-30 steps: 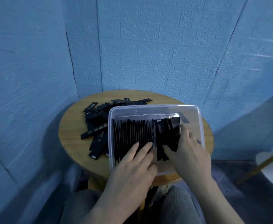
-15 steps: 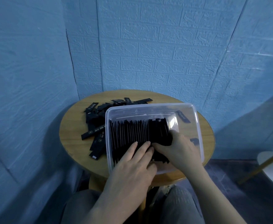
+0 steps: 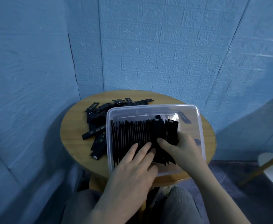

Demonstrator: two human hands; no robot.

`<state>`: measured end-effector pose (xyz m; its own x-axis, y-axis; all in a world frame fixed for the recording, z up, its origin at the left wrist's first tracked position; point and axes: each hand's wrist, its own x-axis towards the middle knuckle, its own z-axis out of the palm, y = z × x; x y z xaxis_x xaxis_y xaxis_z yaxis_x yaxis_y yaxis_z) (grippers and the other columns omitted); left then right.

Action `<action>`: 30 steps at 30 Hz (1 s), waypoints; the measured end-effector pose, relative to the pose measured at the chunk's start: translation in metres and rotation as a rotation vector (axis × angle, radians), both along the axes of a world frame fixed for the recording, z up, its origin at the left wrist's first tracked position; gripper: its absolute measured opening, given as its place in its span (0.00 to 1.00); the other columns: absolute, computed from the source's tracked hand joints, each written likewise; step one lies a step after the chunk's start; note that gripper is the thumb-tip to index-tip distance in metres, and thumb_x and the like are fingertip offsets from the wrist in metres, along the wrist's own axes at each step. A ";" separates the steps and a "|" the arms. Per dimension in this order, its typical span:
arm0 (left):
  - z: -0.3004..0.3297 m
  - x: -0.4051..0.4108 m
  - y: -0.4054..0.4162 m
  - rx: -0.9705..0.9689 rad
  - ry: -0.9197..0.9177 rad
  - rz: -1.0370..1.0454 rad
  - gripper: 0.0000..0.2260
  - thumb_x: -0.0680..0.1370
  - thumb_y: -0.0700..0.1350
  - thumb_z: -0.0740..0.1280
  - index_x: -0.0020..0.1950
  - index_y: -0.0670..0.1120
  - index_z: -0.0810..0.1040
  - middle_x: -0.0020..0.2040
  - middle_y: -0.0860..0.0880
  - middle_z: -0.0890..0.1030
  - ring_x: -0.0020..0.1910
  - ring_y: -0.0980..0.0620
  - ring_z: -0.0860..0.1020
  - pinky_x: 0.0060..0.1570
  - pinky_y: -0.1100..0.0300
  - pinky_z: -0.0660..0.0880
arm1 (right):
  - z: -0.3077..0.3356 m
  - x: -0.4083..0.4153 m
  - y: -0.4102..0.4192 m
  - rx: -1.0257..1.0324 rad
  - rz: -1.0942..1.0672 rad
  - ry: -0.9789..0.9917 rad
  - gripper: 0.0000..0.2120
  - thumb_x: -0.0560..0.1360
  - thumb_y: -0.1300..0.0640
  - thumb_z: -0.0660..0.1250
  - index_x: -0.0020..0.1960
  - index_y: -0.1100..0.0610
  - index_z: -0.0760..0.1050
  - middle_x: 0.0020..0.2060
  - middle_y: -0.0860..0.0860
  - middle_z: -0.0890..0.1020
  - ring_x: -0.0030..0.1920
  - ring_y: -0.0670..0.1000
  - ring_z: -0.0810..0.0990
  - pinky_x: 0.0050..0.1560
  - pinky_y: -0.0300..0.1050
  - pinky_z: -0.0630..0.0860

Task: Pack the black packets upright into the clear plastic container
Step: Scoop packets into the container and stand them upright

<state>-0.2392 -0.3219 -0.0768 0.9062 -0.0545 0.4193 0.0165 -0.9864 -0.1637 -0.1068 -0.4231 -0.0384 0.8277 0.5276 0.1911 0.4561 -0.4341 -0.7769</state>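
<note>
Bare hands work inside the clear plastic container (image 3: 199,126): the left hand (image 3: 132,168) lies with straight fingers pressing on the row of upright black packets (image 3: 132,133), while the right hand (image 3: 181,147) grips a small bunch of packets (image 3: 171,131) at the row's right end. Loose packets (image 3: 97,126) lie heaped just left of the container on the round wooden counter (image 3: 72,139).

Left hand (image 3: 132,168) lies flat, fingers straight; right hand (image 3: 179,149) curled, pinching.
</note>
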 end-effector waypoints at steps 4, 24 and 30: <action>-0.001 -0.001 0.000 -0.017 0.000 -0.007 0.20 0.72 0.44 0.52 0.43 0.50 0.84 0.66 0.44 0.78 0.69 0.45 0.73 0.66 0.43 0.71 | 0.000 -0.001 -0.001 0.017 0.023 0.002 0.08 0.74 0.53 0.70 0.37 0.50 0.74 0.30 0.47 0.80 0.34 0.46 0.80 0.31 0.39 0.73; -0.002 -0.003 0.001 -0.019 0.006 0.014 0.18 0.72 0.45 0.53 0.43 0.51 0.84 0.67 0.42 0.77 0.70 0.44 0.72 0.69 0.44 0.69 | 0.002 -0.002 0.000 0.270 0.104 0.305 0.04 0.77 0.60 0.65 0.49 0.51 0.76 0.41 0.47 0.84 0.43 0.43 0.82 0.42 0.36 0.78; 0.000 -0.003 0.000 -0.040 0.013 0.002 0.20 0.72 0.44 0.51 0.45 0.50 0.84 0.71 0.43 0.73 0.72 0.44 0.69 0.68 0.45 0.59 | 0.001 -0.003 0.000 0.303 0.120 0.293 0.05 0.78 0.60 0.65 0.48 0.51 0.76 0.41 0.46 0.83 0.40 0.40 0.82 0.37 0.29 0.75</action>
